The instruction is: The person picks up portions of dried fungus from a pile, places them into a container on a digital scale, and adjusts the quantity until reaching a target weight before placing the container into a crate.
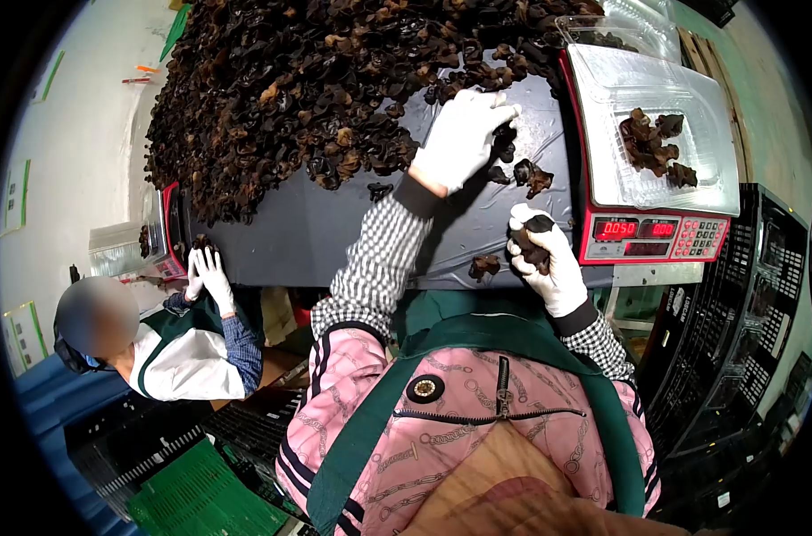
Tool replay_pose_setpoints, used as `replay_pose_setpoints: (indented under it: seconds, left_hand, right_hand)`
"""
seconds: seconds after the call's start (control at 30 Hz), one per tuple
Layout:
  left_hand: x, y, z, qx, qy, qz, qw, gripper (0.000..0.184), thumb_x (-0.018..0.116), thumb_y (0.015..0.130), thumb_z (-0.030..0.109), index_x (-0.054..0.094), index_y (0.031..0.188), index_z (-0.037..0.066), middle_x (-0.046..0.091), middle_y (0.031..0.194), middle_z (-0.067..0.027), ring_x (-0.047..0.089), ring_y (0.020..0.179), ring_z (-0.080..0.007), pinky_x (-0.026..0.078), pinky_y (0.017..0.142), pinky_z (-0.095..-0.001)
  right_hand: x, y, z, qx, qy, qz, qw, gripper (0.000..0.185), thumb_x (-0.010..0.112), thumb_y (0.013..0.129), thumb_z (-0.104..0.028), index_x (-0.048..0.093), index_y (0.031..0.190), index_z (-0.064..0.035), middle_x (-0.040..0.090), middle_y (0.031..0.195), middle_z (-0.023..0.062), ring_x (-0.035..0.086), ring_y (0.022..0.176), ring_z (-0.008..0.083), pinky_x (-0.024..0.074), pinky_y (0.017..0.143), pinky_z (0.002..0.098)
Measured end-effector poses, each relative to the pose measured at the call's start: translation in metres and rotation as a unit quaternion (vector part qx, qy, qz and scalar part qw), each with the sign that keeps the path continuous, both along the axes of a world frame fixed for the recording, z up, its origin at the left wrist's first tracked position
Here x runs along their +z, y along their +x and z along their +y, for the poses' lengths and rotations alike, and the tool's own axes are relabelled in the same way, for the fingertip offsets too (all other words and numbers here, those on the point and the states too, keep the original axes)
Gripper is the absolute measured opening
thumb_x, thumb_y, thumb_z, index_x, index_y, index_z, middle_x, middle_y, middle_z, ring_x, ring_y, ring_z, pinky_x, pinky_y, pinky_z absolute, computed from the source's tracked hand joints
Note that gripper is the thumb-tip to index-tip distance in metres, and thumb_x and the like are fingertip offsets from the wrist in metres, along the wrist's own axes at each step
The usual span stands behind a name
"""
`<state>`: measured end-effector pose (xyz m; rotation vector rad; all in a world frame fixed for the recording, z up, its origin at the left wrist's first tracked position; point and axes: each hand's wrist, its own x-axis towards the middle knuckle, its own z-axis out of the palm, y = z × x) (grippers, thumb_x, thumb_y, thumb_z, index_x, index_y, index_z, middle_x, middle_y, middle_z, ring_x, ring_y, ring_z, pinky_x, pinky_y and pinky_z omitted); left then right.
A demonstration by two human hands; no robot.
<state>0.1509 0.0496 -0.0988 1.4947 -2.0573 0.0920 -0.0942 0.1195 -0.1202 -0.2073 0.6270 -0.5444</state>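
My left hand (464, 138), in a white glove, is over the dark table with its fingers curled down against a wood ear mushroom (504, 141); its fingertips are partly hidden. More loose pieces (533, 179) lie just below it. Close to the table's front edge, my right hand (550, 263), also gloved, is closed around dark wood ear mushroom pieces (538, 243). A single piece (484, 266) lies to its left. On the red scale (593, 237) at the right sits a clear plastic tray (700, 116) holding several wood ear pieces (647, 143).
A large heap of wood ear mushrooms (308, 80) covers the table's back and left. A co-worker (191, 357) in white gloves stands at the left beside another scale (172, 232). Black crates (736, 304) stand at the right; a green crate (196, 491) is at lower left.
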Motion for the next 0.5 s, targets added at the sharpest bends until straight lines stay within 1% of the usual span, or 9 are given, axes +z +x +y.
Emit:
replay_pose_setpoints:
  seconds: [0.07,0.1,0.2,0.27,0.33,0.37,0.4,0.47,0.5]
  left_hand:
    - [-0.001,0.001,-0.016,-0.027,0.066,-0.067,0.995,0.029,0.061,0.082,0.0,0.073,0.107,0.01,0.07,0.109,-0.0106,0.064,0.09,-0.0284,0.054,0.083,-0.0386]
    - [-0.006,0.001,-0.021,-0.04,0.078,-0.074,0.993,0.028,0.062,0.082,0.001,0.073,0.106,0.011,0.071,0.102,-0.0088,0.064,0.091,-0.0277,0.052,0.085,-0.0388]
    - [-0.01,0.018,-0.023,-0.012,0.067,-0.058,0.996,0.028,0.068,0.08,0.006,0.073,0.106,0.013,0.072,0.102,-0.0074,0.064,0.092,-0.0269,0.051,0.085,-0.038]
    - [0.015,0.015,-0.01,0.054,0.019,0.037,0.998,0.028,0.074,0.081,0.009,0.073,0.109,0.008,0.072,0.102,-0.0091,0.066,0.088,-0.0269,0.052,0.085,-0.0369]
    - [0.034,0.003,0.006,0.103,0.058,0.178,0.977,0.028,0.075,0.086,0.012,0.073,0.113,0.007,0.071,0.102,-0.0097,0.068,0.09,-0.0241,0.054,0.082,-0.0343]
    - [0.047,-0.008,0.014,0.107,0.139,0.289,0.941,0.03,0.076,0.087,0.014,0.072,0.116,0.006,0.07,0.104,-0.0106,0.068,0.094,-0.022,0.055,0.08,-0.032]
    - [0.054,-0.019,0.017,0.061,0.084,0.291,0.951,0.031,0.077,0.084,0.017,0.072,0.112,0.005,0.069,0.095,-0.0096,0.065,0.092,-0.0264,0.053,0.08,-0.0336]
    - [0.082,-0.044,0.017,-0.009,0.043,0.213,0.976,0.031,0.077,0.086,0.013,0.072,0.116,0.005,0.069,0.105,-0.0098,0.066,0.093,-0.0216,0.053,0.082,-0.0326]
    - [0.087,-0.056,0.012,-0.037,0.013,0.205,0.978,0.032,0.078,0.085,0.013,0.072,0.115,0.006,0.069,0.104,-0.0097,0.065,0.093,-0.0224,0.053,0.082,-0.0331]
  right_hand:
    - [0.003,-0.003,0.005,0.018,-0.011,0.023,1.0,0.034,0.064,0.094,-0.016,0.061,0.125,-0.0042,0.066,0.101,0.0069,0.062,0.078,0.0158,0.0405,0.054,0.0215]
    - [0.004,-0.005,0.007,0.028,-0.022,0.021,0.999,0.033,0.065,0.094,-0.017,0.061,0.125,-0.004,0.066,0.101,0.0065,0.062,0.078,0.0153,0.0402,0.054,0.0214]
    - [0.0,-0.013,0.01,0.05,-0.041,0.01,0.998,0.03,0.065,0.096,-0.015,0.062,0.124,-0.0036,0.066,0.101,0.0065,0.063,0.076,0.014,0.0398,0.053,0.0209]
    - [0.003,-0.015,0.013,0.044,-0.046,0.023,0.998,0.03,0.065,0.095,-0.014,0.062,0.123,-0.0036,0.066,0.101,0.0071,0.064,0.077,0.0146,0.0395,0.052,0.0202]
    - [0.01,-0.018,0.014,0.041,-0.056,0.025,0.997,0.031,0.066,0.093,-0.014,0.062,0.122,-0.0036,0.067,0.099,0.0073,0.064,0.076,0.0146,0.0414,0.052,0.0197]
    - [0.015,-0.02,0.012,0.039,-0.063,0.028,0.997,0.031,0.066,0.093,-0.013,0.063,0.122,-0.0036,0.067,0.098,0.0074,0.065,0.076,0.0146,0.0423,0.052,0.0194]
    - [0.029,-0.024,0.008,0.033,-0.098,0.053,0.993,0.031,0.066,0.092,-0.013,0.063,0.121,-0.0034,0.068,0.098,0.0076,0.065,0.075,0.0142,0.0437,0.052,0.0196]
    - [0.072,-0.035,-0.006,0.019,-0.169,0.106,0.98,0.031,0.067,0.089,-0.011,0.063,0.12,-0.003,0.069,0.097,0.008,0.066,0.074,0.0133,0.0464,0.053,0.02]
    - [0.086,-0.041,-0.015,-0.026,-0.263,0.118,0.957,0.032,0.067,0.086,-0.01,0.065,0.116,-0.0025,0.071,0.097,0.009,0.066,0.071,0.0114,0.0491,0.054,0.0199]
